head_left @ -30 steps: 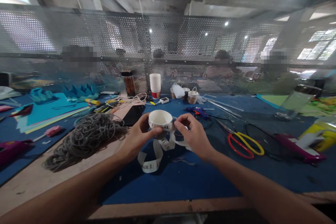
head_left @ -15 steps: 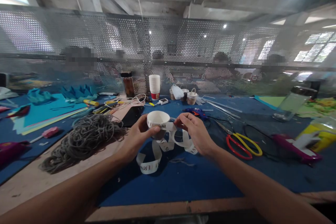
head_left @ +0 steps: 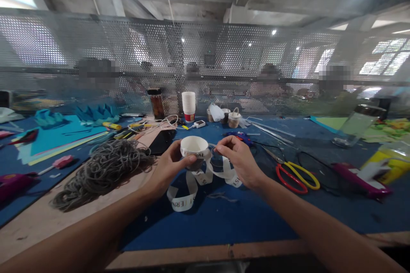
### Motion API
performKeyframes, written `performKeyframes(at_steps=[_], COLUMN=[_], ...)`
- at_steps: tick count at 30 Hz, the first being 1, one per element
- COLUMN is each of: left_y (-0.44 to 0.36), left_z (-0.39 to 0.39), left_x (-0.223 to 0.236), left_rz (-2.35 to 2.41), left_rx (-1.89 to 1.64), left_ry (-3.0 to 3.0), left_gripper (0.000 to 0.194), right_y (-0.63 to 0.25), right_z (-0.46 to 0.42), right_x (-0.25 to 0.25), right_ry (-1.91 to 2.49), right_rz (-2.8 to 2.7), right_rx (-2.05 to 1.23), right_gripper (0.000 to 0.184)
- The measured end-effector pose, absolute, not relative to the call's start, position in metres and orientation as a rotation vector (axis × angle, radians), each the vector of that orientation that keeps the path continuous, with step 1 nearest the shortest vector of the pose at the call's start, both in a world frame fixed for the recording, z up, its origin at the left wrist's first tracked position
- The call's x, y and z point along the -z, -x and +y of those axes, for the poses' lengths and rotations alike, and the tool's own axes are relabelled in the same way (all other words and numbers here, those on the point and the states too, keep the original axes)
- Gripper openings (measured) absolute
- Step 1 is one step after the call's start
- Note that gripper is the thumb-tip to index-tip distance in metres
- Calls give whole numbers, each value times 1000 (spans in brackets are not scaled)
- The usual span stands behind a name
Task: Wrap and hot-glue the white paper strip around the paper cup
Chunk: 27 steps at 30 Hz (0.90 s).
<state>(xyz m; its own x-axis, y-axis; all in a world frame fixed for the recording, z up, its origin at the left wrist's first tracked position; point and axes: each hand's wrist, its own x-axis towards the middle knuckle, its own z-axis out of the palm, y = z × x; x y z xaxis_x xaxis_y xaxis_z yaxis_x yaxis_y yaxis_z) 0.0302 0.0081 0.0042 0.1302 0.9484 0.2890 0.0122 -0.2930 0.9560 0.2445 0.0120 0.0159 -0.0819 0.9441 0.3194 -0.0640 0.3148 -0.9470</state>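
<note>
A small white paper cup (head_left: 194, 145) with a grey lower part sits in my left hand (head_left: 168, 164), thumb across its front and fingers around its side. Printed white ribbon (head_left: 182, 204) runs around the cup's upper side, then falls in loose curls to the blue mat. On the cup's right, my right hand (head_left: 238, 160) has thumb and forefinger pinched together. A thin grey loop (head_left: 212, 145) spans from the cup towards those fingertips. What exactly they pinch is hidden.
Left lies a heap of grey yarn (head_left: 105, 172), with a dark phone (head_left: 162, 140) behind it. Scissors (head_left: 296, 175) and a purple glue gun (head_left: 361, 181) lie right. Farther back are stacked paper cups (head_left: 188, 104), a blue glue gun (head_left: 240, 137) and a glass jar (head_left: 358, 126).
The ribbon stretched between the cup and my right hand half a second ago now bends slack beside the cup. My left hand still holds the cup; my right hand has barely shifted.
</note>
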Motion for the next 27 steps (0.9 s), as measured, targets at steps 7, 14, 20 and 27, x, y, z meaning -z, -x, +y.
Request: performKeyframes(at_steps=[7, 14, 20, 27], left_y=[-31, -31, -29, -29], left_z=[6, 6, 7, 4], left_x=[-6, -6, -5, -7], left_rz=[955, 939, 948, 941], left_rx=[-1288, -1320, -1339, -1306], left_ry=[-1489, -1476, -1524, -1548], left_gripper=[53, 53, 58, 63], right_y=[-245, -245, -240, -238], right_z=[11, 8, 2, -3], right_x=[-18, -14, -12, -14], right_ry=[901, 920, 939, 939], right_rz=[-1486, -1668, -1791, -1774], right_rx=[-892, -639, -646, -624], right_gripper=[13, 25, 24, 19])
